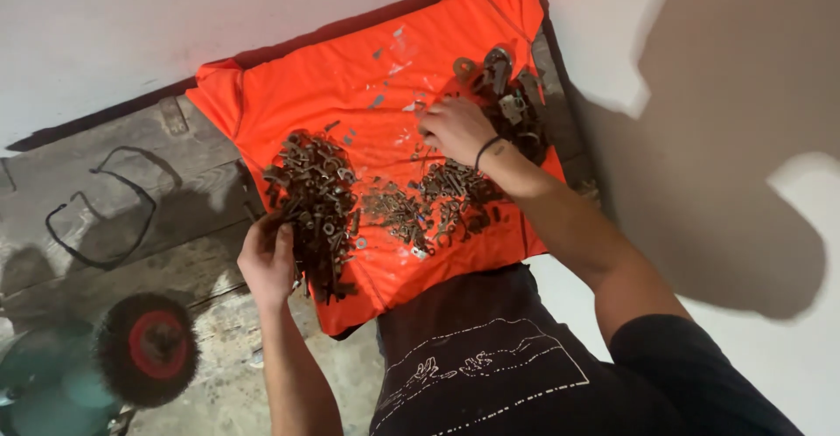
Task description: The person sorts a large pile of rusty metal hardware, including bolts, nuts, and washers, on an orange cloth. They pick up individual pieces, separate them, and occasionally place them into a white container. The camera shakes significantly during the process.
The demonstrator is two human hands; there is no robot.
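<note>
Three heaps of rusty hardware lay on the orange cloth (367, 77): a tall pile of bolts (317, 200) at its near-left, a flatter scatter of small pieces (433, 204) in its middle, bigger brackets (512, 94) at its far-right. The left hand (267, 261), fingers curled on something small at the bolt pile's edge, hovered off the cloth's left border; the right hand (455, 128) pressed down beside the brackets, fingers bent, grasp unclear. Pieces near the cloth's left edge could roll onto the wooden bench (175, 243) if nudged.
</note>
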